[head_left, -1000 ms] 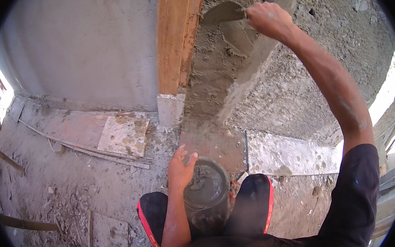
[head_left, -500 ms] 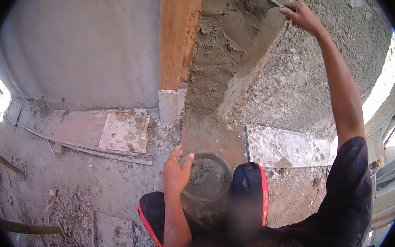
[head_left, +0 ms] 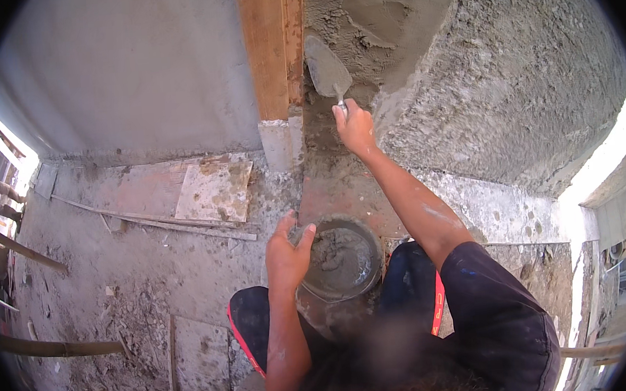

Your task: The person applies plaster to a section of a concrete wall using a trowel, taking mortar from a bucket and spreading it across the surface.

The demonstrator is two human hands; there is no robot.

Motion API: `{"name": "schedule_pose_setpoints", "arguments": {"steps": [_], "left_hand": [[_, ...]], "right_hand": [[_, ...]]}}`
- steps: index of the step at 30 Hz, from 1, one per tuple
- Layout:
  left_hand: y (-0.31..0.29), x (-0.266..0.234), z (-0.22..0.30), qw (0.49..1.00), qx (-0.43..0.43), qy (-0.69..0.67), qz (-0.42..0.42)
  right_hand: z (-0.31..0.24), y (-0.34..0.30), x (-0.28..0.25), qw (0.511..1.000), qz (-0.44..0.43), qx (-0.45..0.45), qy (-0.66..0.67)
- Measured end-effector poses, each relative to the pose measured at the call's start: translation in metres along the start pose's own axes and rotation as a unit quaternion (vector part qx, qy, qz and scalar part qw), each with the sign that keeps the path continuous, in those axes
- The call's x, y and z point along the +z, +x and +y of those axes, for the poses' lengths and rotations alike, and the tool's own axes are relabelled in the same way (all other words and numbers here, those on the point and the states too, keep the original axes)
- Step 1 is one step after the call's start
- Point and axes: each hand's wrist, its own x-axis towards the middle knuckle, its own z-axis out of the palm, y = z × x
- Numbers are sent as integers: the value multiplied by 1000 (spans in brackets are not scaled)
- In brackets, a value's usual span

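Observation:
My right hand [head_left: 355, 127] is closed round the handle of a trowel [head_left: 326, 68]. Its pointed blade lies against wet mortar [head_left: 358, 26] on the wall strip, close beside a wooden board [head_left: 270, 52]. Between my knees stands a round bucket [head_left: 375, 253] with grey mortar [head_left: 336, 255] in it. At the bucket's left rim is my left hand [head_left: 287, 256], its thumb and fingers apart and nothing in it; whether it touches the rim I cannot tell.
Smooth grey plaster [head_left: 141, 69] covers the wall at left, and rough plaster [head_left: 525, 83] the wall at right. A stained square board [head_left: 213, 192] and a long thin strip of wood [head_left: 146, 217] lie on the floor at left. Several poles [head_left: 60, 348] jut in from the left edge.
My right hand has brought the trowel down and to the left, from the upper right of the mortar to beside the wooden board. My left hand stays by the bucket. The view has shifted slightly.

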Motion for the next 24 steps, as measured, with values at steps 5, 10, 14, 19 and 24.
{"name": "schedule_pose_setpoints", "arguments": {"steps": [5,10,14,19,24], "left_hand": [[0,0,-8,999,-26,44,-11],[14,9,-14,997,-37,58,-24],[12,14,-30,995,-63,72,-16],[-44,51,-117,949,-240,-72,190],[-96,65,-92,816,-511,-244,117]], "right_hand": [[27,40,-75,964,-51,-107,-238],[-8,122,-173,921,-31,-175,-347],[-2,140,-202,941,-47,-127,-309],[126,123,-242,943,41,-179,-276],[117,-44,-251,968,-184,61,-161]]}}
